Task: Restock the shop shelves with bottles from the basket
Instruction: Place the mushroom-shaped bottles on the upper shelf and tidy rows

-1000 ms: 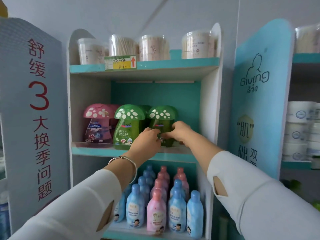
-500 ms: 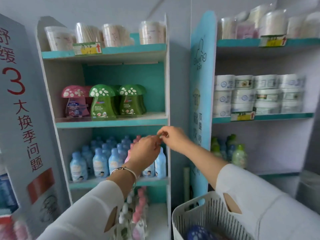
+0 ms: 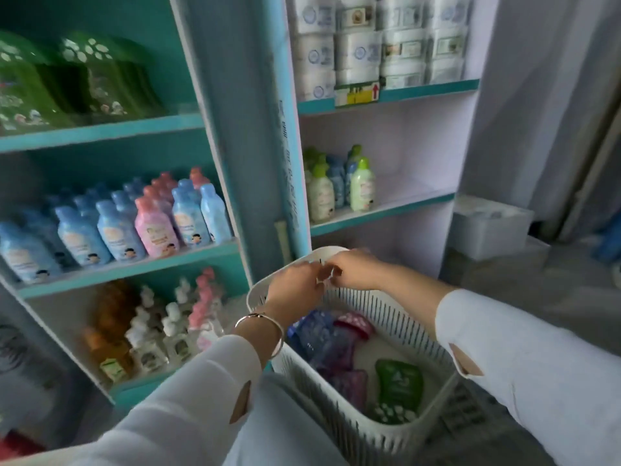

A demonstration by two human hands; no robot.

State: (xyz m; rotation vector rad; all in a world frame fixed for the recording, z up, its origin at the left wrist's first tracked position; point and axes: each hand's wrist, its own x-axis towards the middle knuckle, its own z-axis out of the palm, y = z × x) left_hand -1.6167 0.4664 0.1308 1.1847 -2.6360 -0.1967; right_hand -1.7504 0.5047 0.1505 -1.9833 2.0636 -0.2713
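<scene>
- Both hands had come down from the turquoise shelf [image 3: 100,131], where the green mushroom-capped bottles [image 3: 97,82] now stood, to the white slatted plastic basket [image 3: 396,317]; that placement looked finished, and another pick was due.
- The left hand [image 3: 295,287] and the right hand [image 3: 356,270] hovered over the basket's far rim, fingers curled narrow and tips nearly meeting. Neither held a bottle; through the blur I couldn't tell whether something small was pinched.
- Below them lay a green mushroom-capped bottle [image 3: 398,386], a blue bottle [image 3: 316,331] and a pink-capped one [image 3: 354,324].

Basket [image 3: 396,432] holding bottles [image 3: 398,386] stands before shelves [image 3: 111,267].
</scene>
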